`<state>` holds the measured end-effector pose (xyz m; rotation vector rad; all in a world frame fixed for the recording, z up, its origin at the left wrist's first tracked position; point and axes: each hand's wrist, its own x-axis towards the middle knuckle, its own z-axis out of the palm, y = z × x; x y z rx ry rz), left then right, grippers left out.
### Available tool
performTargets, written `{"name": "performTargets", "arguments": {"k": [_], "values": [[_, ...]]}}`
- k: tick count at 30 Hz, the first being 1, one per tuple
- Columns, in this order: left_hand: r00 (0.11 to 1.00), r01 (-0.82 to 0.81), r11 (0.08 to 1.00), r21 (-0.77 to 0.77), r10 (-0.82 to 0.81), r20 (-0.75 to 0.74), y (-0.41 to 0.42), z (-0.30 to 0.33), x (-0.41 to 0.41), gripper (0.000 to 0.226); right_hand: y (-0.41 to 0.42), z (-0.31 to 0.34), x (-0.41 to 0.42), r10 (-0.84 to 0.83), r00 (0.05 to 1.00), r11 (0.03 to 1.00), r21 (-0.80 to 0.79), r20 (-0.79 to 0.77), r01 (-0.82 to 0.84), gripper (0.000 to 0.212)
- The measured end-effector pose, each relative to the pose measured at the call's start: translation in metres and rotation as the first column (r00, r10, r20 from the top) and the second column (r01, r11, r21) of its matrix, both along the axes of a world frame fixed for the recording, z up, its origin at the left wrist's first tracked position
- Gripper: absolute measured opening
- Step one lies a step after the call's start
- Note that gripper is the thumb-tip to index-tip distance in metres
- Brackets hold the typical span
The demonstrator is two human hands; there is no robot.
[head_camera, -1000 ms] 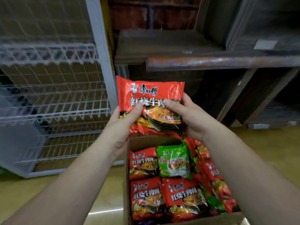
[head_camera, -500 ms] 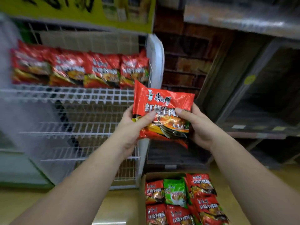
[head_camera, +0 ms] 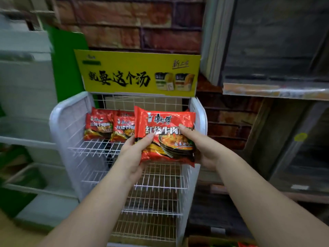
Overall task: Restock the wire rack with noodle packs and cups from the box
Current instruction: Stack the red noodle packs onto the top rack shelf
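I hold a red noodle pack upright in front of the white wire rack. My left hand grips its lower left edge, thumb on the front. My right hand grips its right side, thumb over the print. The pack hovers at the right end of the rack's top shelf. Two red noodle packs stand on that shelf to its left. The lower wire shelves hold nothing. Only a corner of the box shows at the bottom edge.
A yellow sign tops the rack against a brick wall. Dark wooden shelving stands to the right. A green panel and pale shelving are on the left.
Both hands lifted the pack from over the box up to the rack's top shelf. My view swung up and left, so the rack is centred and the box nearly out of sight.
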<state>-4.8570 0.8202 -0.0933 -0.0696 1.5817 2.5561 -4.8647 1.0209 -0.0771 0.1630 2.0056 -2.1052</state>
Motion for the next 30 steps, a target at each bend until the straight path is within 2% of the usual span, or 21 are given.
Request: {"name": "performTargets", "arguments": {"k": [1,2,5,6,9,11,13,16,20,25,27,30], "values": [[1.0,-0.027,1.0,-0.003,0.027,0.002,-0.01,-0.001,-0.006,0.04,-0.009,0.002,-0.008,0.054,0.998,0.998,0.025,0.03,-0.055,0.09],[0.998,-0.056,0.998,-0.013,0.056,0.004,-0.022,-0.004,-0.014,0.045,-0.019,0.003,-0.02,0.103,0.994,0.992,0.064,0.042,-0.106,0.088],[0.993,-0.122,0.99,-0.065,0.122,-0.001,-0.062,-0.009,-0.046,0.058,-0.055,0.005,-0.053,0.194,0.979,0.966,0.165,0.055,-0.201,0.062],[0.991,-0.131,0.988,-0.085,0.131,-0.004,-0.077,-0.011,-0.059,0.063,-0.07,0.001,-0.07,0.199,0.978,0.962,0.178,0.055,-0.206,0.064],[0.989,-0.144,0.975,-0.172,0.138,-0.046,-0.123,-0.014,-0.106,0.081,-0.118,-0.013,-0.126,0.149,0.988,0.973,0.176,0.031,-0.153,0.102],[0.987,-0.16,0.95,-0.269,0.147,-0.066,-0.154,-0.019,-0.144,0.068,-0.153,-0.024,-0.163,0.112,0.994,0.981,0.161,0.0,-0.111,0.095],[0.987,-0.157,0.909,-0.386,0.15,-0.049,-0.185,-0.027,-0.181,0.048,-0.187,-0.039,-0.199,0.084,0.996,0.986,0.144,0.017,-0.086,0.083],[0.986,-0.163,0.846,-0.508,0.161,-0.048,-0.213,-0.04,-0.22,0.019,-0.222,-0.064,-0.239,0.058,0.997,0.986,0.155,0.053,-0.066,0.077],[0.979,-0.176,0.76,-0.626,0.202,-0.03,-0.241,-0.07,-0.261,0.013,-0.253,-0.089,-0.271,0.048,0.995,0.982,0.178,0.084,-0.063,0.065],[0.975,-0.179,0.535,-0.826,0.211,-0.075,-0.256,-0.098,-0.282,0.039,-0.283,-0.11,-0.292,0.078,0.988,0.966,0.234,0.131,-0.107,0.064],[0.974,-0.193,0.506,-0.841,0.204,-0.102,-0.258,-0.105,-0.285,0.046,-0.29,-0.115,-0.293,0.072,0.988,0.954,0.281,0.136,-0.108,0.063],[0.972,-0.21,0.517,-0.83,0.203,-0.119,-0.261,-0.113,-0.288,0.058,-0.297,-0.109,-0.292,0.091,0.991,0.93,0.348,0.093,-0.118,0.059]]}}
